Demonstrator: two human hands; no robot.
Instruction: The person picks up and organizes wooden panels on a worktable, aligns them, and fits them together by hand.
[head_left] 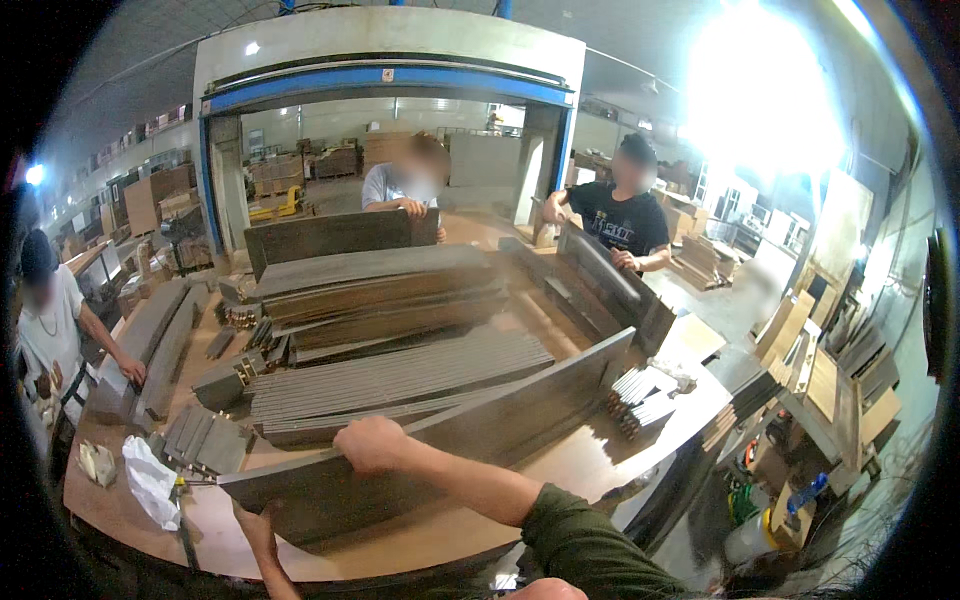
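A long dark grey-brown wooden panel (470,430) stands on edge across the near side of the work table, running from lower left up to the right. My right hand (372,445) reaches over from the lower right and is closed on its top edge, toward the left end. Down at that same end, my left hand (258,528) grips the panel's near lower corner; some of its fingers are hidden. Just beyond the panel lies a stack of long dark slats (400,385). A thin tool with a yellow part (181,482) rests near the panel's left tip.
The table (450,545) also bears stacked boards (380,285), short blocks (208,440), white plastic (150,480) and a bundle of light-ended strips (640,398). Co-workers stand at left, far side and right, handling panels. A blue-edged press frame (390,85) rises behind.
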